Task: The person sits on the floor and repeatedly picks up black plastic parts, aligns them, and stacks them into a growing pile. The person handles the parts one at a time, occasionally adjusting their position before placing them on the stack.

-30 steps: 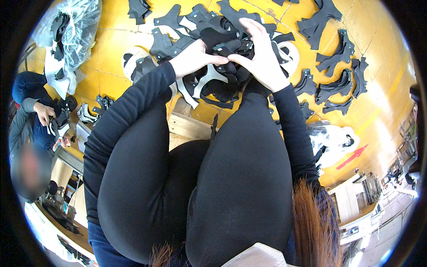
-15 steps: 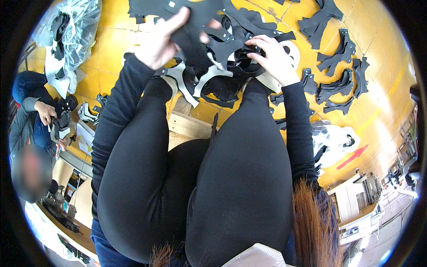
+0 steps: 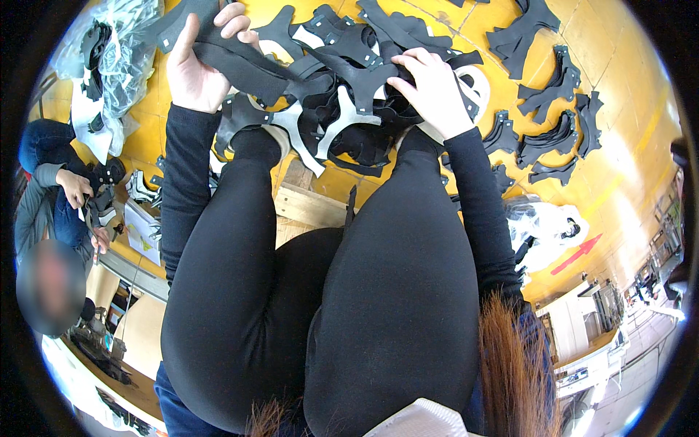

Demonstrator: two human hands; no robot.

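Note:
My left hand [image 3: 200, 76] is raised at the upper left, its fingers closed round several black curved cut pieces [image 3: 247, 71] that look like shoe upper panels, one bearing a small white label. To the right, my right hand [image 3: 435, 95] has thumb and forefinger at the edge of another black cut piece [image 3: 362, 79], pinching it on top of a loose heap. Within the heap between my feet lie dark pieces and light grey Y-shaped pieces [image 3: 342, 124]. What lies under the right fingers is partly hidden.
Stacks of black cut pieces [image 3: 550, 138] lie on the yellow floor at right. Clear plastic bags stand at upper left [image 3: 131, 58] and right [image 3: 542, 226]. A wooden block [image 3: 309, 206] sits between my legs. A co-worker [image 3: 47, 197] handles pieces at far left.
My left hand has moved left, carrying the black pieces away from the middle of the heap. My right hand has shifted slightly left onto a black piece. The co-worker's hands barely moved.

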